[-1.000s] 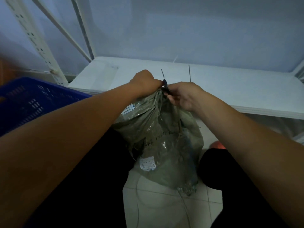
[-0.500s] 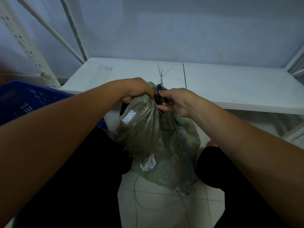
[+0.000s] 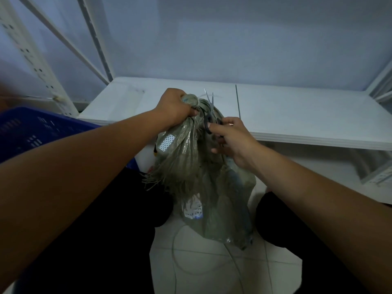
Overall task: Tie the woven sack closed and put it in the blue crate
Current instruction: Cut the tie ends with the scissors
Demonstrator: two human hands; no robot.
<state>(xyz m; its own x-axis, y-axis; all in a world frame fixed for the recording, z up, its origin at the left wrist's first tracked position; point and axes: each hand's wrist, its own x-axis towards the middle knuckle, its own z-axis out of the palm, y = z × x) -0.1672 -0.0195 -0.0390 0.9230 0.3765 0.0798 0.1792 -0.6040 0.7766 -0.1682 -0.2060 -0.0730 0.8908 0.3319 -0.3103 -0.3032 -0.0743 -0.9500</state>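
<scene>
While left hand (image 3: 174, 107) grips bunched woven sack (image 3: 212, 187), right hand (image 3: 235, 143) holds pointed scissors (image 3: 208, 115)

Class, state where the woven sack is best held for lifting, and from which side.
Take the sack by its gathered neck, from above on the left, as the left hand does: the cloth bunches narrow there, and scissors occupy the right side.

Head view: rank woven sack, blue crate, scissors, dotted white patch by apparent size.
1. woven sack
2. blue crate, visible part only; left arm and frame hide the rest
3. scissors and dotted white patch: similar, unranked
</scene>
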